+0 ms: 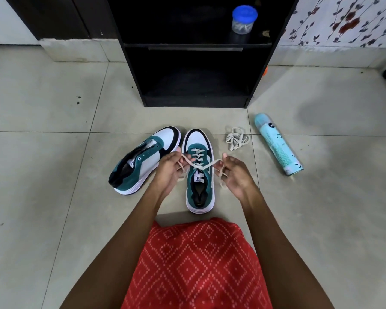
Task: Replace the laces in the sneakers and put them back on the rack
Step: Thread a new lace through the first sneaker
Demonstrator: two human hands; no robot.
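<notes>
Pinching one end each of the cream lace [200,166], left hand [169,169] and right hand [235,173] draw it crossed over the laced teal sneaker [200,192]. Tying seems underway; next comes forming the bow.

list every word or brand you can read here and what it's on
"PUMA": white tongue label of the upright teal and white sneaker threaded with the cream lace, upside down.
Tongue label of the tipped-over teal and white sneaker: mostly hidden, unreadable.
Light blue spray can: print and dark round badge too blurred to read.
</notes>
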